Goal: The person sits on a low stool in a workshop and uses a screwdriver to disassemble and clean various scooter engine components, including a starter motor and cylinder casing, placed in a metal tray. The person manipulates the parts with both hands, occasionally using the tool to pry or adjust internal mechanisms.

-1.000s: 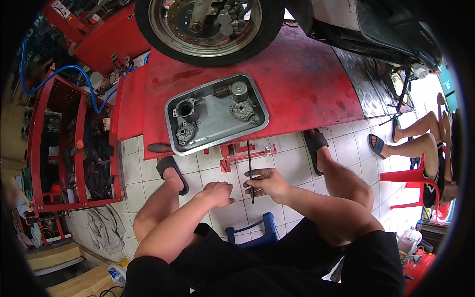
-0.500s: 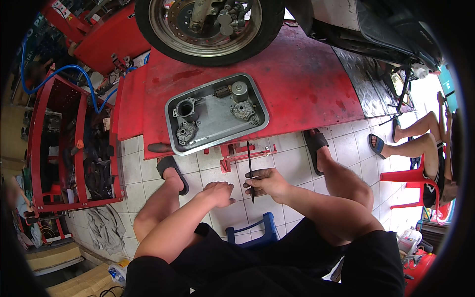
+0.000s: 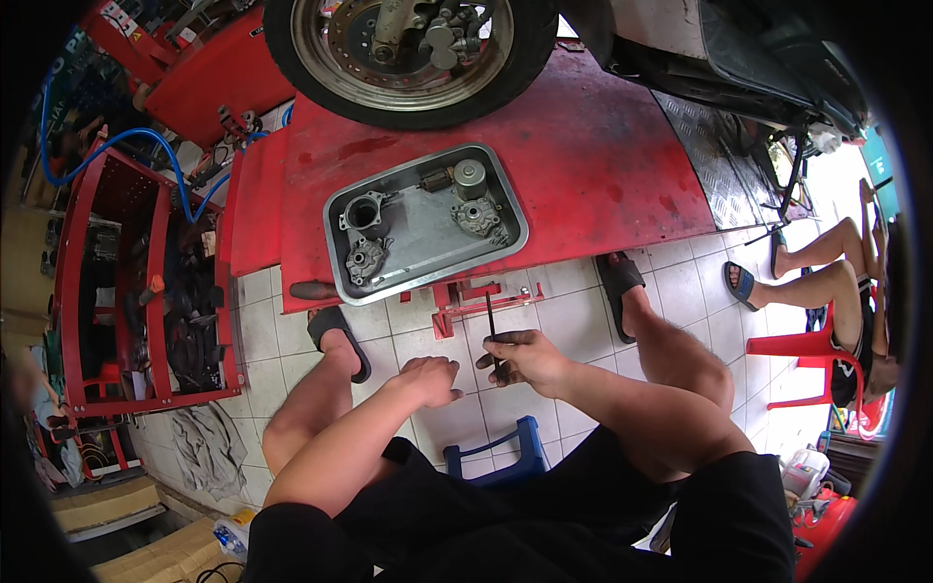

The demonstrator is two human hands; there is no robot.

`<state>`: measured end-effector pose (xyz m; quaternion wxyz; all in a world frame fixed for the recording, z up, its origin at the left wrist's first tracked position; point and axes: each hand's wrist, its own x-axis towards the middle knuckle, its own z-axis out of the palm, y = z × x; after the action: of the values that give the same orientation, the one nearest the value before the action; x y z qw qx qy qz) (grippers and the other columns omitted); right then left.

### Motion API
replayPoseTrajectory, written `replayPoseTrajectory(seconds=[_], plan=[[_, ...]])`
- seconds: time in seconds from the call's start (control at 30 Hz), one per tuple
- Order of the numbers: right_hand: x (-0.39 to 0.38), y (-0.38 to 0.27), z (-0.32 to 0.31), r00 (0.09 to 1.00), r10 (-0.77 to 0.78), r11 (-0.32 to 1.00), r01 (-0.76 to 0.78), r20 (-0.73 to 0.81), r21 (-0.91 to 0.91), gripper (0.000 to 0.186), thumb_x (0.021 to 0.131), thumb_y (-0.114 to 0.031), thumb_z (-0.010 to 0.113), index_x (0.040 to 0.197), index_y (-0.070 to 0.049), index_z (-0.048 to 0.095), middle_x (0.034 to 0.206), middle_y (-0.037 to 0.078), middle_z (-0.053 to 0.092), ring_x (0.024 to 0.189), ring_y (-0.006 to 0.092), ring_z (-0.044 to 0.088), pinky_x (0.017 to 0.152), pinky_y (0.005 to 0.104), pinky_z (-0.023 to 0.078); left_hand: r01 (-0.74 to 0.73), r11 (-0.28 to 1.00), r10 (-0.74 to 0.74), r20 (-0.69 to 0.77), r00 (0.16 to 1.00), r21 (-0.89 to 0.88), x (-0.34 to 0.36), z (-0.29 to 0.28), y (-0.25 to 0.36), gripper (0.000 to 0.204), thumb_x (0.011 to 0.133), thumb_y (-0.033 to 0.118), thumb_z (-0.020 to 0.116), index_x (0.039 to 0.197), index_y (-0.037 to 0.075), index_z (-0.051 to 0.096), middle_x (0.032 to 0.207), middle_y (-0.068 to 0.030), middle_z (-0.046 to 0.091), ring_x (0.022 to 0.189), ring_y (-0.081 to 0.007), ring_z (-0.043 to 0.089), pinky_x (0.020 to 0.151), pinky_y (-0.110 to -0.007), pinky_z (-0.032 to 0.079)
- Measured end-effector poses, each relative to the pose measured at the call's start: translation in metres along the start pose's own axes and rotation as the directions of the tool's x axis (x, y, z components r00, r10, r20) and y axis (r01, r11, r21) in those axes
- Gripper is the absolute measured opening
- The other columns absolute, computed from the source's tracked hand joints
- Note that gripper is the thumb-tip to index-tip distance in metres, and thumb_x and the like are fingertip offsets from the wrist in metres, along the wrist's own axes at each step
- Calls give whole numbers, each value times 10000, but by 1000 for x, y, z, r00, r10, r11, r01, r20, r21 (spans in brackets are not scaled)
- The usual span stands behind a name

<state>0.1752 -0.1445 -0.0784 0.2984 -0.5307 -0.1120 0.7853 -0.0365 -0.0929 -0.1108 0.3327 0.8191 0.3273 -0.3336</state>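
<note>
My right hand [image 3: 530, 364] grips a thin dark rod [image 3: 491, 316] between thumb and fingers. The rod stands nearly upright, its upper end just below the red table's edge; part of it is hidden by my fingers. My left hand [image 3: 428, 381] hangs palm down to the left of it, fingers loosely bent and thumb apart, with nothing visible in it. Ahead of both hands, a metal tray [image 3: 428, 233] sits on the red lift table [image 3: 593, 146]. It holds a ring-shaped housing [image 3: 363, 214], a cast metal part [image 3: 365, 260], a cylindrical motor can [image 3: 470, 177] and another cast part [image 3: 476, 216].
A motorcycle wheel [image 3: 413, 121] stands on the table behind the tray. A dark handle [image 3: 313, 290] lies at the table's near edge. On the left is a red tool rack [image 3: 146, 398]. A blue stool [image 3: 530, 447] is beneath me. Another person's leg [image 3: 816, 277] shows on the right.
The rod's upper end has dropped a little, and its lower end no longer sticks out as far below my right hand. My left hand stays where it was.
</note>
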Motion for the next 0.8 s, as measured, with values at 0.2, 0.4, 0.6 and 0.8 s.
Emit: replayPoseTrajectory(seconds=[0.2, 0.4, 0.6, 0.8], plan=[[3, 7, 1, 999, -33, 996, 33, -6, -86, 277, 952, -20, 593, 1218, 50, 565, 1018, 154, 705, 829, 225, 693, 726, 346, 585, -2, 1000, 2, -7, 1000, -11, -1, -1, 1, 558, 889, 419, 642, 1273, 24, 554, 1235, -174, 606, 1200, -347, 561, 1011, -458, 448], [0, 3, 5, 999, 36, 998, -36, 1, -55, 275, 948, -13, 590, 1216, 45, 566, 1025, 153, 703, 830, 229, 696, 737, 358, 586, -3, 1000, 3, -1, 1000, -15, -2, -4, 3, 478, 902, 396, 628, 1199, 24, 583, 1232, -177, 605, 1200, -345, 564, 1013, -461, 440], [6, 9, 1, 1000, -24, 994, 22, -17, -111, 236, 957, -25, 577, 1184, 34, 585, 1022, 153, 706, 844, 225, 701, 726, 353, 580, -3, 1000, 3, -20, 1000, -13, 0, 0, 1, 560, 887, 423, 641, 1269, 22, 558, 1233, -171, 610, 1193, -355, 565, 1013, -462, 447], [4, 5, 2, 1000, -3, 993, 0, -28, -118, 235, 956, -24, 573, 1186, 20, 595, 1018, 146, 711, 842, 221, 702, 736, 352, 574, -15, 1000, 15, -8, 1000, -4, 2, -2, 2, 560, 885, 427, 642, 1265, 23, 559, 1229, -173, 610, 1197, -353, 563, 1018, -468, 444]])
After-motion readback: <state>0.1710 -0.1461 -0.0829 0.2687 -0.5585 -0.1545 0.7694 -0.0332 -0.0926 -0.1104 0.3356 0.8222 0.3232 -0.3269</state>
